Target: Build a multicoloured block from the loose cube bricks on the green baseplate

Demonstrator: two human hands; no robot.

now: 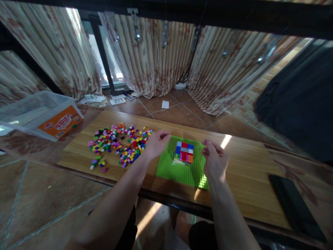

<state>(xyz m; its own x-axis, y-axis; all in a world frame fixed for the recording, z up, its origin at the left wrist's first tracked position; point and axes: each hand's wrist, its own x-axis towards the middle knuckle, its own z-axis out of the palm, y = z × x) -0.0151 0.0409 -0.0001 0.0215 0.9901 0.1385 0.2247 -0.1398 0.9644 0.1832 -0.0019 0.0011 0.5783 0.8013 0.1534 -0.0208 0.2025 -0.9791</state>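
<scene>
- The block of coloured bricks [184,152] is pressed onto the green baseplate [179,172], toward its far half. It is a compact square of blue, red, grey and orange, with bare studs all round it.
- The baseplate lies flat on the wooden tabletop [249,163], near the front edge and straight ahead of the person. We judge that it sits there so both hands can meet over it without stretching.
- The left hand [156,143] rests palm-down on the plate's far left corner, fingers bent over the edge. To us it reads as a steadying hold, though we cannot tell whether anything is gripped beneath it.
- The right hand [214,161] is at the plate's right edge, its fingers drawn in against the thumb in a loose pinch. Whether a brick sits inside it, we cannot tell.
- The loose bricks [119,146] are scattered in a thin layer just left of the plate, beside the left hand. Spread that way, we think, every colour shows and each piece can be picked out singly.
- Farther out, a clear plastic box [39,114] with an orange label stands at the table's far left, and a dark flat object [293,205] lies well apart on the right.
</scene>
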